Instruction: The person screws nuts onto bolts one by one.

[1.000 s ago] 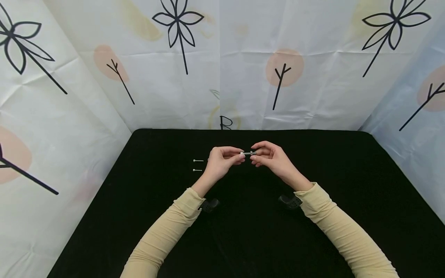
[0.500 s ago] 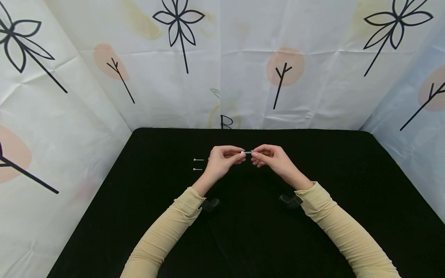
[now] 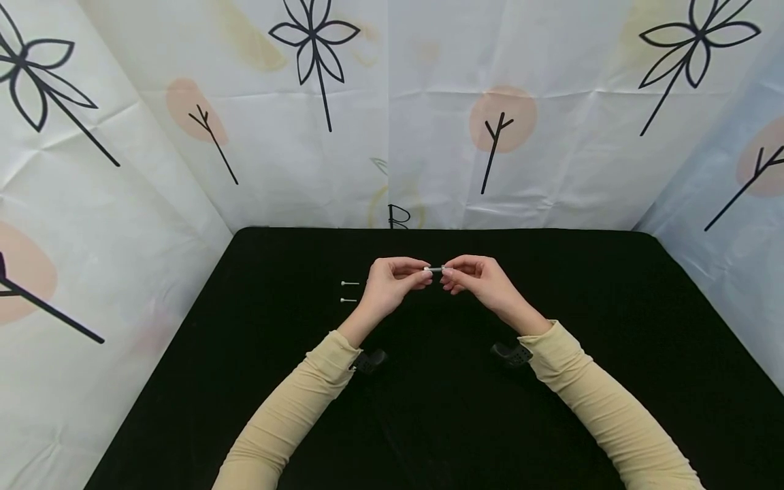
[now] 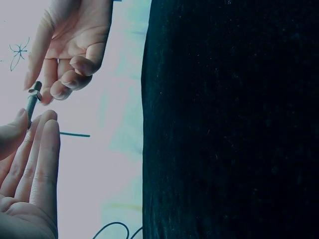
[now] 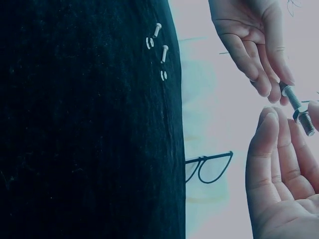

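Here the bolt (image 5: pixel 294 101) bridges left hand (image 3: pixel 395 278) and right hand (image 3: pixel 476 275).

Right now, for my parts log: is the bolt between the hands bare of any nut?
No, a nut sits around the bolt.

Black-covered table (image 3: pixel 429 422); white fabric backdrop (image 3: pixel 422 150) behind and at both sides, printed with black outline flowers (image 3: pixel 313 34), peach circles (image 3: pixel 519 121), dark twigs (image 3: pixel 493 148).

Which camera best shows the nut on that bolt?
The right wrist view: the nut looks largest there, with the bolt showing on both sides. The left wrist view shows it smaller; the head view, only tiny, at the right hand.
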The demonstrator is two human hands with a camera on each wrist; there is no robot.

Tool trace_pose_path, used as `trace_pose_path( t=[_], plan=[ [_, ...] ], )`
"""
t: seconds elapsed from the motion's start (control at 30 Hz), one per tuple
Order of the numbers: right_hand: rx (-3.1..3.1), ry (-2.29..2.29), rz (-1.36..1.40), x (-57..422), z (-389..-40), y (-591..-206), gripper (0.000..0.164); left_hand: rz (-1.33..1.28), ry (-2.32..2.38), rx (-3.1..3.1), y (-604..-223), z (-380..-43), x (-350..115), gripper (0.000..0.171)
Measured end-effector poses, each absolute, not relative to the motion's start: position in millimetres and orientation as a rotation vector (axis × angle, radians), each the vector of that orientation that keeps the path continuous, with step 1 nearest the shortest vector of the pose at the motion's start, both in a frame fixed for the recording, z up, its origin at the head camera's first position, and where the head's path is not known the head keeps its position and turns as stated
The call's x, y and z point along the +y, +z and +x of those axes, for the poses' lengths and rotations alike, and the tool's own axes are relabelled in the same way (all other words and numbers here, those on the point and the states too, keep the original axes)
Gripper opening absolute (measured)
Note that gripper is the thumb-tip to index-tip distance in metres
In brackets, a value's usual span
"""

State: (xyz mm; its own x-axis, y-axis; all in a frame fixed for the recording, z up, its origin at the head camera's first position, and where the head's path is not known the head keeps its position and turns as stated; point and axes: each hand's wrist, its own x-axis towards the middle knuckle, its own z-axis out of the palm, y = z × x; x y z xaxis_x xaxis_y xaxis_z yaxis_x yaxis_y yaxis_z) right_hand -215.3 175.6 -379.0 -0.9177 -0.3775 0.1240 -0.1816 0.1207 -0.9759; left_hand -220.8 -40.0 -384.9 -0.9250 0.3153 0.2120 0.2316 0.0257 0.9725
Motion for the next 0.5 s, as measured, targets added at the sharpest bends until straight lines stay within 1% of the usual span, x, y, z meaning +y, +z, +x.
trace_pose_path(
  t=[0.2, 0.3, 0.4, 0.5],
  plan=[
    [2.189, -1.942, -0.628, 177.4, -215.5, -380.6, 0.034, 0.594, 2.068, 2.201, -384.9, -221.0, -39.8, 0.015],
    [2.179, -1.962, -0.666, 177.9, -215.7, -380.5, 0.03, 0.594, 2.069, 2.197, -384.3, -220.8, -39.4, 0.015],
    [2.212, -1.942, -0.646, 177.9, -216.0, -380.1, 0.025, 0.594, 2.074, 2.198, -383.9, -220.5, -39.2, 0.015],
    [2.246, -1.898, -0.602, 177.2, -216.8, -380.2, 0.028, 0.596, 2.078, 2.202, -383.6, -220.1, -39.1, 0.015]
  ],
)
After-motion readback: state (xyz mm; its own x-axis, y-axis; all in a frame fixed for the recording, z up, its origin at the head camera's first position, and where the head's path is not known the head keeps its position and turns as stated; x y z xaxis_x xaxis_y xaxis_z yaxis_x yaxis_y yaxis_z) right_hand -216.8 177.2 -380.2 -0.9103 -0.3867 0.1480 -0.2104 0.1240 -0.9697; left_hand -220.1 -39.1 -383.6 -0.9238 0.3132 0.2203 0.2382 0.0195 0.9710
